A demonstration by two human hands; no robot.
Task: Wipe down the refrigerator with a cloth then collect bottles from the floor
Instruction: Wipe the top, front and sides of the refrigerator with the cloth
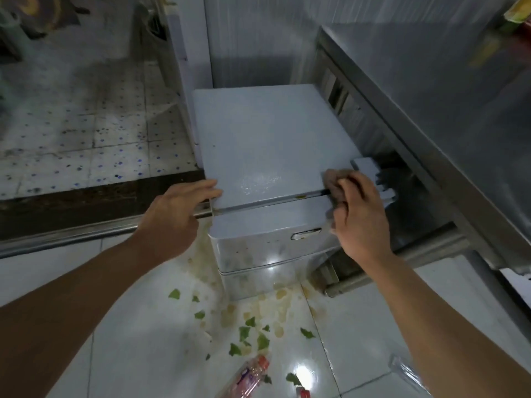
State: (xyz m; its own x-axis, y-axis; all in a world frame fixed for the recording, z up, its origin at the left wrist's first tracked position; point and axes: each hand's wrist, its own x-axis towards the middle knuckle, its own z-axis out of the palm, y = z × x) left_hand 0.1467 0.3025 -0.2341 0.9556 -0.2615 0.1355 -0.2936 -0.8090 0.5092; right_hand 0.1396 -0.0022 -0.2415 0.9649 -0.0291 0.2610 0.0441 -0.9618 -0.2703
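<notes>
1. The refrigerator [267,145] is a small pale grey unit standing on the floor [129,326], between a tiled doorway and a steel worktop [431,96]. Its flat top shows a wet, shiny patch near the front edge.
2. The cloth [334,183] is a brownish, crumpled piece at the front right corner of the top, over the gap above the door.
3. The right hand [359,214] has its fingers curled around the cloth and presses it on that corner. The left hand [175,216] lies flat with straight fingers on the front left edge and holds nothing — it seems to steady the unit.
4. I judge that the wiping step is in hand; the bottles are not yet collected.
5. The next move probably calls for drawing the cloth along the front edge and down the stained door.
6. A plastic bottle [250,377] lies on the floor near the bottom of the view, among green scraps [247,331] and yellowish spill — another clear one [408,372] lies at the right.
</notes>
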